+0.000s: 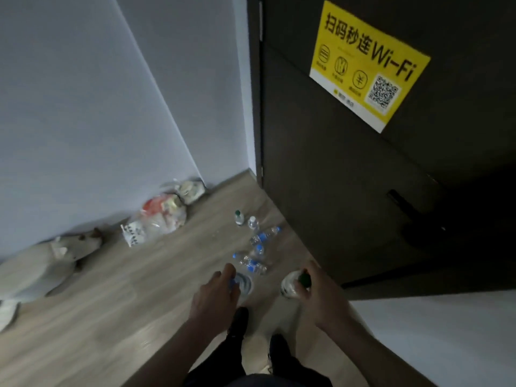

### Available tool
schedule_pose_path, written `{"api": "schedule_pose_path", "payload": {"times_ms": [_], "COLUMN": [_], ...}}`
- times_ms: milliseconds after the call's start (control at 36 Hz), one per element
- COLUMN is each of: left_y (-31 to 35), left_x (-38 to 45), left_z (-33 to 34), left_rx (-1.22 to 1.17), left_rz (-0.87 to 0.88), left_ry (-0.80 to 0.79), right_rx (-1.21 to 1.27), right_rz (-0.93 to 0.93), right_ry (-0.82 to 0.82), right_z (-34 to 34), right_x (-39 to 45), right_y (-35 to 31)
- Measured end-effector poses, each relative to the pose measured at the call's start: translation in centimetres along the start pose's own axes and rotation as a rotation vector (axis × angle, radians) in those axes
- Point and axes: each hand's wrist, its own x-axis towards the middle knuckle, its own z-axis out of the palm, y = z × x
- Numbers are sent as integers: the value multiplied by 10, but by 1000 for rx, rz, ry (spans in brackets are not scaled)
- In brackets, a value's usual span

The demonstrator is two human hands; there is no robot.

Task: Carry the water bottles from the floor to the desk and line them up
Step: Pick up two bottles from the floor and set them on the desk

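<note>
Pickup step, early in the task: both hands are down over the floor (117, 297), no desk in view.

Right hand (315, 289) has its fingers curled round the neck of a green-capped bottle (290, 286); the cap shows between thumb and fingers and the clear body hangs to the left of the grip. Looks like a firm hold, though I can't say whether the bottle is lifted or touching the floor.

Left hand (216, 294) is curved over a blue-capped bottle (243, 284), with the fingertips on or round its top; blur makes it hard to say if the grip has fully closed. The bottle sits just right of the palm.

The rest of the water bottles (257, 247) lie scattered just beyond both hands toward the dark door (349, 191). Some stand, some lie on their sides, most have blue labels, and one far one has a green cap. Brand text is too small to read.

Next move, as I judge it: close the left grip, stand up, turn and find the desk. Several more trips will be needed.

Readable writing: a yellow sign (368, 62) on the door says "扫码秒连Wi-Fi", with a QR code and three round icons.

Left of the left hand, plastic bags (164, 216) lie along the wall (83, 107).
</note>
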Motion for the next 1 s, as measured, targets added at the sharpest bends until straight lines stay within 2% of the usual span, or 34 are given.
{"api": "schedule_pose_path", "payload": {"times_ms": [250, 500, 1000], "left_y": [2, -40, -240], "left_x": [-70, -153, -406], "left_z": [-26, -54, -111], "left_rx": [-68, -167, -117], "left_rz": [-134, -292, -484], "left_ry": [216, 401, 611], "right_rx": [-31, -93, -169], "right_rz": [-289, -544, -798], "right_ry": [-35, -97, -245], "right_z": [-16, -1, 165], "right_x": [-23, -68, -246], "right_y": [-32, -115, -329]}}
